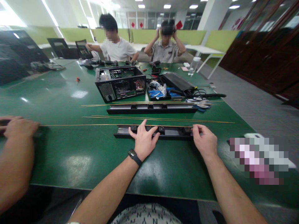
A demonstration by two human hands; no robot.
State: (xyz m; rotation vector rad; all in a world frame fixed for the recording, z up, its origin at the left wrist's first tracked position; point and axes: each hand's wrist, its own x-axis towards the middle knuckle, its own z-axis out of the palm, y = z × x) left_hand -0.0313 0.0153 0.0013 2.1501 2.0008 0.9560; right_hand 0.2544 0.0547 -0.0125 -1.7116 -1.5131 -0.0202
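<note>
A long black rail with a grey channel (177, 133) lies across the green table in front of me, with several small black blocks in it. My left hand (145, 140), a dark watch on its wrist, rests over the rail's middle with the fingers spread among the blocks. At the rail's right end, my right hand (206, 141) is closed in a pinch on a thin brass-coloured rod (81, 125). This rod runs along the rail's far edge and out to the left, where another person's hand (21, 127) is at its far end.
Beyond lie loose thin rods (163, 119) and a second black rail (151, 110). Behind them stand an open black computer case (120, 84) and a tray with blue-and-white gloves (158, 90). Blurred items (259, 158) lie at right. Two people (119, 49) sit opposite.
</note>
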